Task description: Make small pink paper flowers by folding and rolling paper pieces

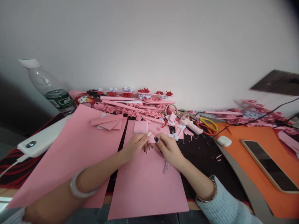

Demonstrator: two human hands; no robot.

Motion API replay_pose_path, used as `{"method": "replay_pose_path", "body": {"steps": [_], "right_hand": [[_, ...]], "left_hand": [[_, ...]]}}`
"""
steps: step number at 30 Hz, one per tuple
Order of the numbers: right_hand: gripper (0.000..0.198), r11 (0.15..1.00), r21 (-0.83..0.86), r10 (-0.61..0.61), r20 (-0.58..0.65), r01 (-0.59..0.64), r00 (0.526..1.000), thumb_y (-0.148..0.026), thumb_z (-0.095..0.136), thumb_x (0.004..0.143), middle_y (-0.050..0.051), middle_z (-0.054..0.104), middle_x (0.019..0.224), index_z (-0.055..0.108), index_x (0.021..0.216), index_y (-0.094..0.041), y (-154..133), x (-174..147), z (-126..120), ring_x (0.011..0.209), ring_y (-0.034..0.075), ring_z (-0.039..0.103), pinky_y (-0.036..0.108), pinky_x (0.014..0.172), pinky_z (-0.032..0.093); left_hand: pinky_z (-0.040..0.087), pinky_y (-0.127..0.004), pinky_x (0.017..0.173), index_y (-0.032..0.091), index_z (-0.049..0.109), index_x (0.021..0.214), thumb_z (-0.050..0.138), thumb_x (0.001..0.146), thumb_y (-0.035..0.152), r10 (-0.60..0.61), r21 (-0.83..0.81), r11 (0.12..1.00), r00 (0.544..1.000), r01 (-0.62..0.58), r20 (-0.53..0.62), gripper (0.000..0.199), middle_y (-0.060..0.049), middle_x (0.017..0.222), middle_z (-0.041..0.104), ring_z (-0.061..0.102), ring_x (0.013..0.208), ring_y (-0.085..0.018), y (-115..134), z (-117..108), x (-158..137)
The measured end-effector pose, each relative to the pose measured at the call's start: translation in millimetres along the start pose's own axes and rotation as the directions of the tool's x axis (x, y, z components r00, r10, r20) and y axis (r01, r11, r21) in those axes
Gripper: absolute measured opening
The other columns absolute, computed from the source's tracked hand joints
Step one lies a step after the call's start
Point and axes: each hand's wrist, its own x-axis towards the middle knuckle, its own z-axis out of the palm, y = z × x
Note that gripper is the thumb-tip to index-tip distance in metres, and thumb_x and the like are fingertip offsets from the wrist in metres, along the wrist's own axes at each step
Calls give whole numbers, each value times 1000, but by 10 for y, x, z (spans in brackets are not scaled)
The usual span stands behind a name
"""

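A small folded piece of pink paper (pixel 151 139) is pinched between my two hands, above a large pink sheet (pixel 151 186). My left hand (pixel 137 145) grips its left side, with the thumb on top. On the right side, my right hand (pixel 168 148) holds it between thumb and fingers. Just beyond the hands lies a stack of small pink paper squares (pixel 140 127). A thin pale strip (pixel 165 168) rests on the sheet below my right hand. Several folded pink pieces (pixel 109 121) lie on another large pink sheet (pixel 77 158) at the left.
Pink, red and white paper flowers (pixel 130 107) are piled along the wall. A glue gun (pixel 190 123), yellow-handled scissors (pixel 209 124) and paper scraps lie behind my right hand. Left are a bottle (pixel 53 90) and power bank (pixel 44 140); right, an earbud case (pixel 224 141) and phone (pixel 271 165).
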Motion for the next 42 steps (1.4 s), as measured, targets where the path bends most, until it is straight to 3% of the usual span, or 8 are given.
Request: {"method": "replay_pose_path", "body": {"steps": [10, 25, 35, 39, 42], "right_hand": [[20, 1000, -8, 18, 4, -18, 1000, -23, 39, 90, -4, 45, 58, 48, 73, -18, 9, 1, 8, 51, 9, 42, 20, 51, 34], [20, 999, -51, 5, -40, -7, 999, -18, 38, 88, -5, 44, 55, 44, 69, -19, 24, 8, 0, 51, 10, 40, 21, 53, 33], [21, 993, -110, 38, -69, -46, 997, -18, 39, 87, -5, 39, 56, 39, 66, -19, 40, 25, -15, 52, 10, 38, 22, 52, 31], [7, 993, -110, 36, -123, -49, 992, -13, 42, 83, -2, 49, 68, 46, 84, -18, 68, 36, -9, 55, 10, 43, 22, 52, 34], [17, 993, -116, -17, -180, -4, 984, -10, 43, 81, 3, 54, 87, 48, 93, -19, 70, 37, -17, 63, 11, 49, 22, 53, 37]], "left_hand": [[39, -22, 53, 15, 49, 61, 40, 88, 38, 80, 137, 987, 997, -81, 18, 36, 1, 54, 49, 48, 51, -10, -15, -2, 20], [45, -25, 57, 13, 57, 66, 45, 86, 38, -9, -32, 999, 996, 12, 86, 34, -3, 61, 58, 55, 56, -12, 13, -8, 24], [51, -27, 66, 12, 62, 75, 54, 81, 34, -72, -158, 985, 997, 73, 9, 24, -4, 69, 65, 62, 64, -14, -25, -23, 66], [53, -31, 67, 12, 62, 82, 55, 80, 33, -199, -238, 953, 980, 188, -22, 22, -7, 74, 69, 66, 67, -17, -55, -24, 77], [54, -32, 70, 13, 62, 87, 56, 80, 34, -214, -260, 945, 976, 196, -42, 23, -8, 79, 70, 67, 73, -18, -63, -25, 80]]}}
